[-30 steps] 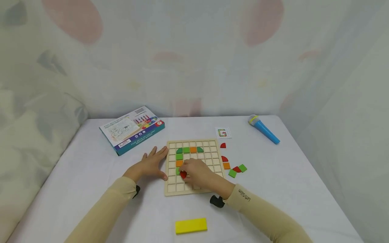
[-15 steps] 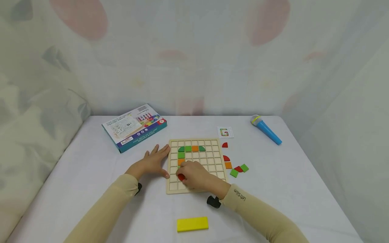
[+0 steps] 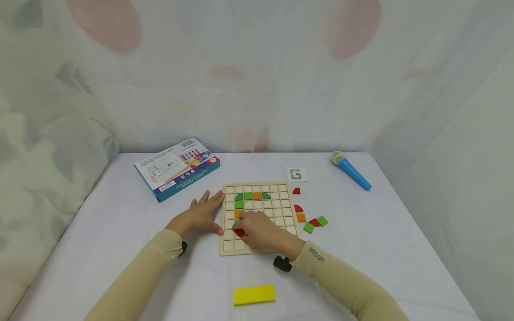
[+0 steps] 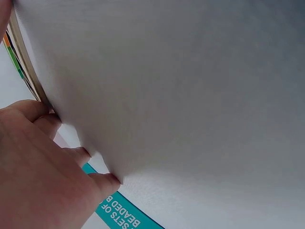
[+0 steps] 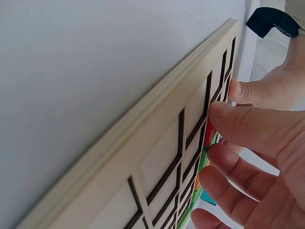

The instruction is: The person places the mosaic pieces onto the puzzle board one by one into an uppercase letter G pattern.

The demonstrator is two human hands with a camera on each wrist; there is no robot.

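A wooden grid board [image 3: 281,203] lies flat on the white cloth. Green and orange tiles [image 3: 248,196] form a row and a column in its cells. With thumb and forefinger, my right hand [image 3: 262,229] pinches a red quarter-circle tile [image 3: 239,232] at the foot of that column; the right wrist view shows the red tile [image 5: 208,133] low against the board by the thumb tip. The other right fingers hide some cells. My left hand [image 3: 197,217], fingers spread, rests at the board's left edge, thumb and fingertips touching it.
Right of the board lie loose red tiles [image 3: 298,208], an orange tile [image 3: 301,218] and green tiles [image 3: 308,228]. A pattern card [image 3: 297,174] and a blue toy microphone [image 3: 353,173] are behind them. A box [image 3: 176,169] stands back left, a yellow block [image 3: 254,295] in front.
The whole head view has shifted slightly. My right hand has edged left and settled with the red tile in the cell below the column. My left hand stays at the board's edge.
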